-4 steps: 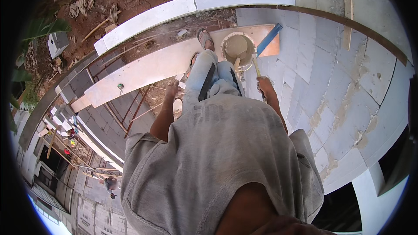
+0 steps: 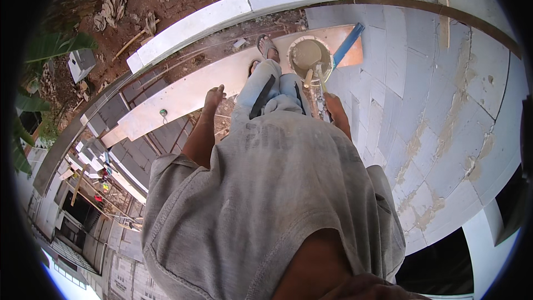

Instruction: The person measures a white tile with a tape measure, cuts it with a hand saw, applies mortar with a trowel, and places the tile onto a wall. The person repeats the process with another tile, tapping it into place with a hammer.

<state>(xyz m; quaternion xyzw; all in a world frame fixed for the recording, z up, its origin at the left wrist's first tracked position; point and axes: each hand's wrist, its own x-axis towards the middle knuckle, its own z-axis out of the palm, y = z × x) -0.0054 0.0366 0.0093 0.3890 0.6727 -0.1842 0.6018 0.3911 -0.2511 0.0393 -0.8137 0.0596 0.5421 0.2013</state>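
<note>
My right hand (image 2: 336,108) is closed on a long mortar-smeared tool (image 2: 321,98), its narrow end reaching up to the bucket; its exact kind is unclear. The round bucket (image 2: 291,64) of grey-beige mortar (image 2: 307,54) stands on a plank (image 2: 191,93), by my feet. A wooden handle (image 2: 308,78) sticks out at its near rim. Right of the bucket, a long blue flat tool (image 2: 348,45) lies across the plank's end. My left hand (image 2: 215,98) hangs over the plank's near edge with nothing visible in it, fingers loosely extended.
A pale block wall (image 2: 413,100) with mortar-smeared joints rises at my right. White blocks (image 2: 222,18) form a row beyond the plank, before reddish soil (image 2: 189,0). A small green round object (image 2: 163,113) sits on the plank. Scaffold poles (image 2: 100,203) and a drop show at left.
The view has shifted slightly. My left hand has risen and moved a little left. My right hand has risen a little, and the tool's end now lies against the bucket's near side.
</note>
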